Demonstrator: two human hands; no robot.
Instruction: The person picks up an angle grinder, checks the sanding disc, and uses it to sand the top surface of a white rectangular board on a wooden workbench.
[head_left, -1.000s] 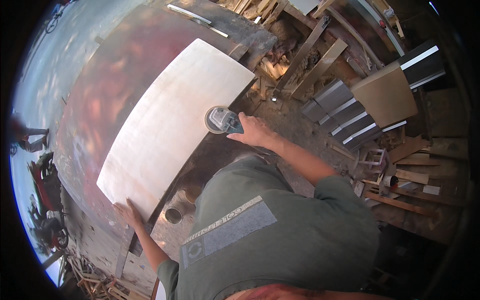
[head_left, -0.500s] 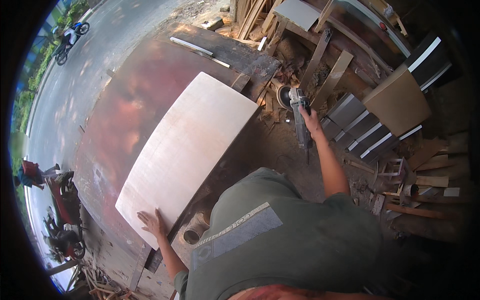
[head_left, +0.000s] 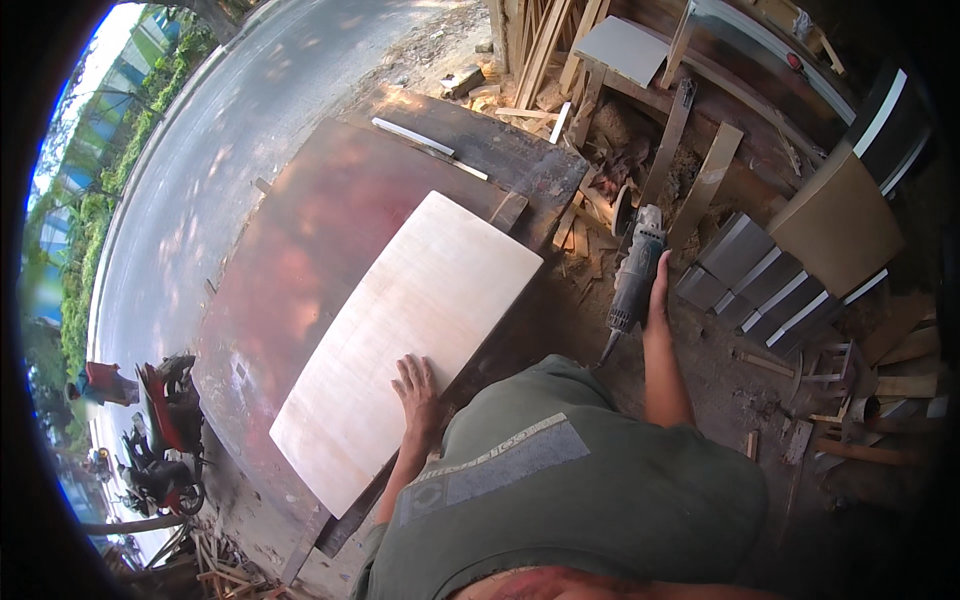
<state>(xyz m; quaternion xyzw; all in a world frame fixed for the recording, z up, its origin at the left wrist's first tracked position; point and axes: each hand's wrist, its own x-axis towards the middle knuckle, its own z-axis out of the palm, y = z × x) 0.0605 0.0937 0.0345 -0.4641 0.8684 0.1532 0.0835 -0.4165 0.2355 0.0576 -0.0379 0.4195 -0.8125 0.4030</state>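
Observation:
A pale, flat wooden panel (head_left: 400, 300) lies on the dark, stained worktable (head_left: 270, 260) in front of me. My left hand (head_left: 417, 392) rests on the panel beside its near edge, fingers spread and holding nothing. Off the panel's right end, my right hand (head_left: 659, 290) has hold of a grey-green angle grinder (head_left: 637, 275) by its body. The grinder's round disc (head_left: 622, 210) points away from me and touches neither panel nor table. My palm and most of the fingers are hidden behind the tool.
Thin white strips (head_left: 413, 135) lie along the table's far side. Wood offcuts (head_left: 580, 225) litter the ground beyond the grinder. Grey and white curved pieces (head_left: 765, 275) are stacked at right, near a tan board (head_left: 838, 205). Motorcycles (head_left: 165, 440) stand at left by the road (head_left: 200, 190).
My left hand has slid from the panel's lower left end toward the middle of its near edge. The grinder has turned in my right hand, its disc now nearly edge-on. The view has shifted.

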